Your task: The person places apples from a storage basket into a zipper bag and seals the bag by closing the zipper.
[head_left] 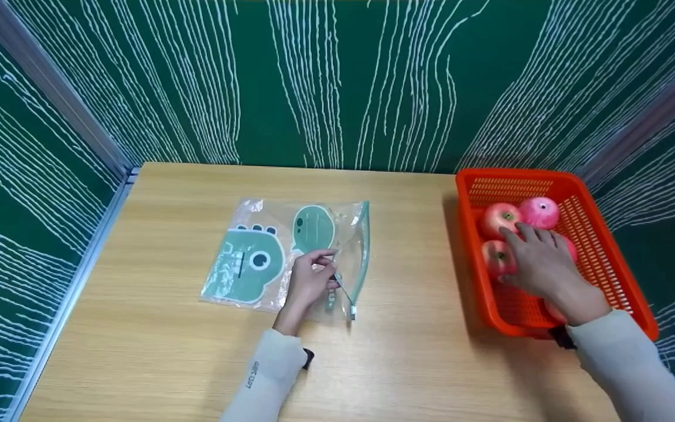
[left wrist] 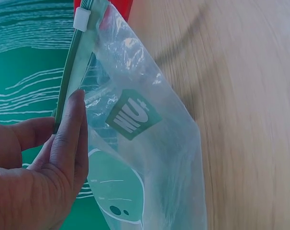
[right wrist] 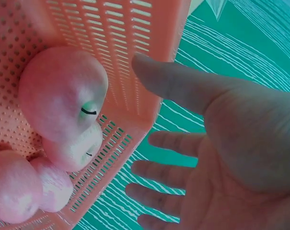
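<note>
A clear plastic zipper bag (head_left: 264, 266) with a green dinosaur print lies on the table, its green zip strip (head_left: 364, 246) toward the right. My left hand (head_left: 311, 281) pinches the strip side of the bag between thumb and fingers, lifting that edge. In the left wrist view a white slider (left wrist: 82, 19) sits on the strip, beyond the fingertips. My right hand (head_left: 539, 264) is over the red basket (head_left: 613, 252), above several red apples (head_left: 498, 220). Its fingers are spread and hold nothing; in the right wrist view a large apple (right wrist: 63, 93) lies beyond the thumb.
The basket stands at the right of the wooden table (head_left: 167, 357), its slotted walls rising around the apples. Green panels (head_left: 349, 88) with white wavy lines enclose the table at the back and sides.
</note>
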